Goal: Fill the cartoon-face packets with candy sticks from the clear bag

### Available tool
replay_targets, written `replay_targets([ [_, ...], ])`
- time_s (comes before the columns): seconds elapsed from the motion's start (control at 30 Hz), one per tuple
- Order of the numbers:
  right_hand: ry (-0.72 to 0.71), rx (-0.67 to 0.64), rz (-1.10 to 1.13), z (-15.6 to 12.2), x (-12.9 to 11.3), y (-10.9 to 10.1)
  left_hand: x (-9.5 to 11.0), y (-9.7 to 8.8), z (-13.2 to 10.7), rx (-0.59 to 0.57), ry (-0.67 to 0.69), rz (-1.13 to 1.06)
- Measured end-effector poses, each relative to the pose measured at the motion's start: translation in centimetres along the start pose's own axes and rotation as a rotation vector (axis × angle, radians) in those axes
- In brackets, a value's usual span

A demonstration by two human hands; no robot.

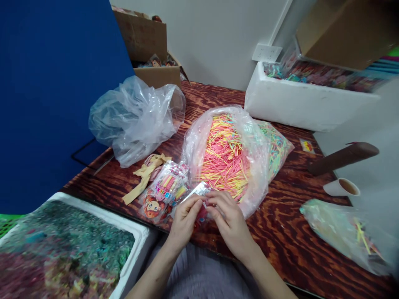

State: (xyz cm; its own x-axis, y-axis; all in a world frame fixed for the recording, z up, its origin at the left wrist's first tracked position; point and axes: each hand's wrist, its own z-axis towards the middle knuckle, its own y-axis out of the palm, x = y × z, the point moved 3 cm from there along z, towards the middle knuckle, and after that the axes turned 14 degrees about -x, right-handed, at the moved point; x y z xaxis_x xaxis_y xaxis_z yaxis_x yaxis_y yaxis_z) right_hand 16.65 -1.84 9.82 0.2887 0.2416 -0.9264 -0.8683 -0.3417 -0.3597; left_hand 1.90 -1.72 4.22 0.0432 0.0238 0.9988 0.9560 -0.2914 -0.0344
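Left hand (186, 216) and right hand (229, 218) nearly closed, fingertips pinching a small packet (201, 189), 7 o'clock of the open plastic bag (260, 178); stick-filled packets (166, 187) piled at 10 o'clock from hands, apparently done; bag's loose pink-yellow sticks (222, 162), 1 o'clock, still heaped, so plenty seems left; foam box (141, 236) at 8 o'clock, contents blurred

Pink and yellow sticks (221, 162) glow against a table (280, 232) in streaked, dark reddish-brown wood grain — a printed packet (171, 182) bears multicoloured lettering (166, 194) and an orange-haired cartoon character (152, 207). A panel (59, 91) is deep blue, a foam box (296, 100) white, a cardboard box (156, 77) tan, a cup (334, 189) white — its drink (348, 186) brown.
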Motion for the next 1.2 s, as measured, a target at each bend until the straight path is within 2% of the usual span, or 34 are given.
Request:
replay_targets([
  [0.23, -0.017, -0.074, -0.132, 0.1, -0.6, 1.2, 1.0, -0.6, -0.3, -0.014, 0.008, -0.025],
  [0.37, -0.013, -0.028, -0.092, 0.5, -0.9, 1.7, 1.6, -1.1, -0.9, -0.087, -0.015, -0.026],
  [0.43, -0.012, -0.026, 0.001, 0.7, -1.1, 2.0, 1.9, -1.9, -1.3, -0.116, -0.029, 0.003],
  [0.53, 0.015, -0.097, 0.238, 1.3, -0.5, 2.3, 2.6, -4.1, -1.8, -0.030, -0.055, 0.071],
  [0.63, 0.079, -0.027, 0.324, 2.6, 2.1, 1.3, 3.0, -7.2, -1.6, 0.153, -0.067, 0.146],
  [0.7, 0.104, 0.060, 0.147, 3.8, 4.4, -0.2, 2.8, -9.0, -0.8, 0.263, -0.054, 0.298],
  [0.77, 0.118, 0.140, -0.106, 4.9, 6.5, -2.0, 2.1, -10.1, 0.4, 0.343, -0.027, 0.563],
  [0.87, 0.142, 0.206, -0.515, 6.5, 8.7, -4.6, 0.5, -10.5, 2.3, 0.388, 0.005, 0.934],
  [0.97, 0.184, 0.266, -0.792, 8.2, 9.8, -6.2, -0.9, -10.4, 3.4, 0.407, -0.005, 1.076],
  [1.07, 0.234, 0.281, -0.839, 10.2, 10.5, -6.6, -1.0, -10.4, 3.8, 0.412, -0.011, 1.122],
  [1.2, 0.186, 0.284, -0.656, 11.6, 10.4, -6.5, -0.1, -10.7, 3.4, 0.386, -0.011, 1.122],
])
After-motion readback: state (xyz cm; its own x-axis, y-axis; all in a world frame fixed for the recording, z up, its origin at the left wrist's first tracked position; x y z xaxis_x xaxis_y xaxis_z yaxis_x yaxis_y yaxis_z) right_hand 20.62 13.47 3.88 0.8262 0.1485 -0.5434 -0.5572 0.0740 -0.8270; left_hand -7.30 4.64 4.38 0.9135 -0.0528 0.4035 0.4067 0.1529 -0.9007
